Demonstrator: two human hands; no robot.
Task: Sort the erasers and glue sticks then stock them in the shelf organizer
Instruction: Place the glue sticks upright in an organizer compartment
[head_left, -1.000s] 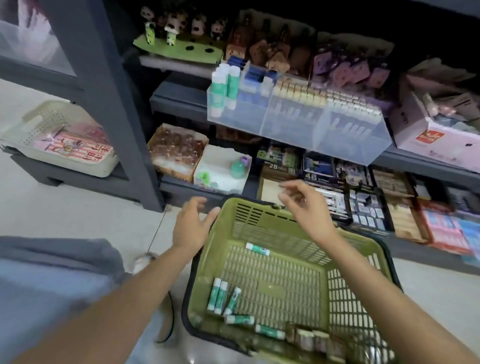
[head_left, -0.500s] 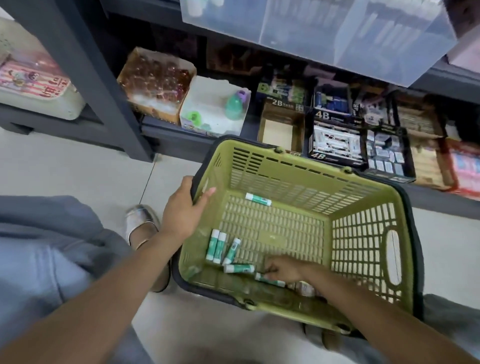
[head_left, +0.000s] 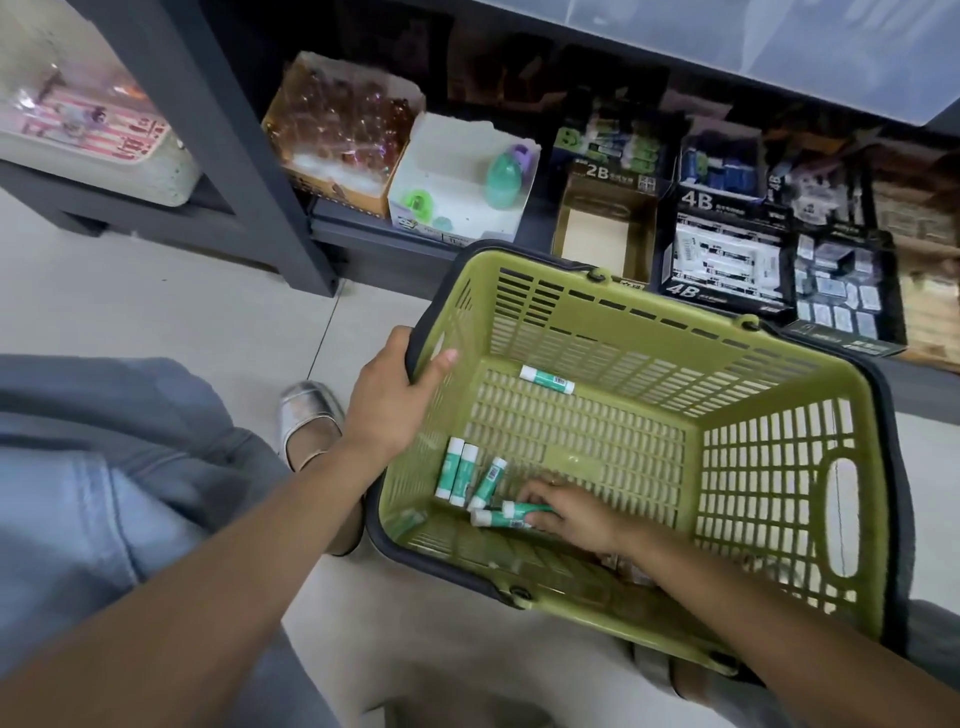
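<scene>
The green basket (head_left: 779, 519) serves as the reference landmark; it rests on the tiled floor (head_left: 156, 312) in front of the dark shelf unit (head_left: 249, 171).

Nearest the person, grey-blue trouser fabric (head_left: 78, 519) lies to the left of the basket, with a silver shoe (head_left: 306, 415) between the fabric and the basket's left wall.

Right hand (head_left: 566, 512): inside the basket, at the near-left part of its floor. The fingers are curled around two glue sticks (head_left: 511, 514), green with white caps, which lie roughly side by side under the fingertips.

Three more glue sticks (head_left: 462, 475) lie loose just to the left of that hand, on the basket floor; two are parallel and touching, the third is tilted beside them. Small objects show against the near wall of the basket behind the right wrist; they are too blurred to identify.

Left hand (head_left: 389, 400): grips the basket's left rim, thumb inside the wall and the fingers wrapped over the dark handle on the outside.

A single glue stick (head_left: 547, 379) lies apart from the others at the far-left edge of the basket floor.

Beyond the basket, the lowest shelf carries open cartons: a white box holding a green egg-shaped item (head_left: 501, 176), a box marked 2B (head_left: 605, 228), and a box marked 4B (head_left: 727, 249). A clear shelf organizer (head_left: 779, 52) sits above these, at the top edge of view.
</scene>
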